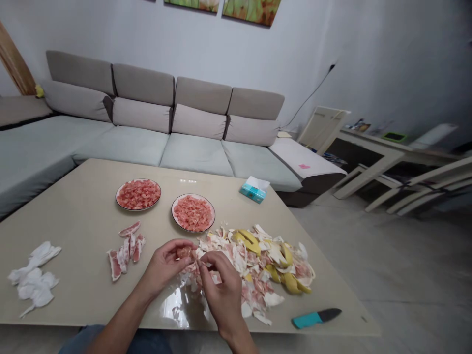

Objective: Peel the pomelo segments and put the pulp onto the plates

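Held in the curled fingers of my left hand is a peeled pink pomelo segment. My right hand pinches at the right end of that segment, thumb and forefinger together; whether they grip flesh or membrane is too small to tell. Just beyond and to the right spreads a heap of pomelo peel and membrane, white, pink and yellow. Several unpeeled pomelo segments lie left of my left hand. Farther back, a left plate and a right plate are heaped with pink pomelo flesh.
A knife with a teal handle lies near the front right edge of the table. Crumpled white tissues are at the left. A blue tissue box stands at the back right. Beyond the table is a grey sofa.
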`<state>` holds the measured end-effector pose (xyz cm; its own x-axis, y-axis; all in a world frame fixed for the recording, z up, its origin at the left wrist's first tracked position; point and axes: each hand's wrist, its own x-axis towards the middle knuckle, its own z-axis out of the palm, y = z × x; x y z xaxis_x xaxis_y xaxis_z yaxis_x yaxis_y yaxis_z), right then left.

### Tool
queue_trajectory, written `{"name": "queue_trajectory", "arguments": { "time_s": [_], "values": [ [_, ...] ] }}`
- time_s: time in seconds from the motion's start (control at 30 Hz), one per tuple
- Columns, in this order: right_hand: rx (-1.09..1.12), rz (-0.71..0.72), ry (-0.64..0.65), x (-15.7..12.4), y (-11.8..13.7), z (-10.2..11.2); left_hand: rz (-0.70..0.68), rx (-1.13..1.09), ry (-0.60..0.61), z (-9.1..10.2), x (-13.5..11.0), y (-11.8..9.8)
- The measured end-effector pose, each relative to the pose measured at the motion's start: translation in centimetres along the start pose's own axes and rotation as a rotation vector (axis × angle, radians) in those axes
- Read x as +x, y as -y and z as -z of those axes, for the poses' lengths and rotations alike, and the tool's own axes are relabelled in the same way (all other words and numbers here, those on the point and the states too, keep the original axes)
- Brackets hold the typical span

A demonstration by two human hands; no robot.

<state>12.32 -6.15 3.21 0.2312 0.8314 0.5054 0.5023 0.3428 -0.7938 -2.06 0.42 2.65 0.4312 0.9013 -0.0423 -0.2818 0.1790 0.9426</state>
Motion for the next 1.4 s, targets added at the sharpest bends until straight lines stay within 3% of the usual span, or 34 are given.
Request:
{"name": "queue_trajectory", "arguments": {
  "time_s": [0.47, 0.8, 1.0, 1.2, 1.3, 1.4],
  "values": [
    [0.312, -0.498, -0.028, 0.9, 0.0, 0.8, 0.036, 0.031, -0.001, 0.1, -0.1, 0.2],
    [0.401, -0.565, -0.046, 1.3, -0.7, 1.0, 0.055, 0.014, -0.004, 0.5, 0.1, 0.3],
    [0.359, -0.529, -0.093, 1.6, -1.1, 1.8, 0.053, -0.006, -0.049, 0.9, 0.3, 0.3],
    [0.333, -0.522, 0.018, 1.6, -1.0, 2.0, 0.118, -0.080, 0.023, 0.7, 0.0, 0.1],
    [0.350, -0.550, 0.081, 1.5, -0.6, 1.5, 0.078, 0.079, 0.063, 0.4, -0.1, 0.1],
    [0.375, -0.570, 0.141, 1.4, -0.2, 1.0, -0.099, 0.365, 0.046, 0.1, -0.3, 0.2]
  ]
}}
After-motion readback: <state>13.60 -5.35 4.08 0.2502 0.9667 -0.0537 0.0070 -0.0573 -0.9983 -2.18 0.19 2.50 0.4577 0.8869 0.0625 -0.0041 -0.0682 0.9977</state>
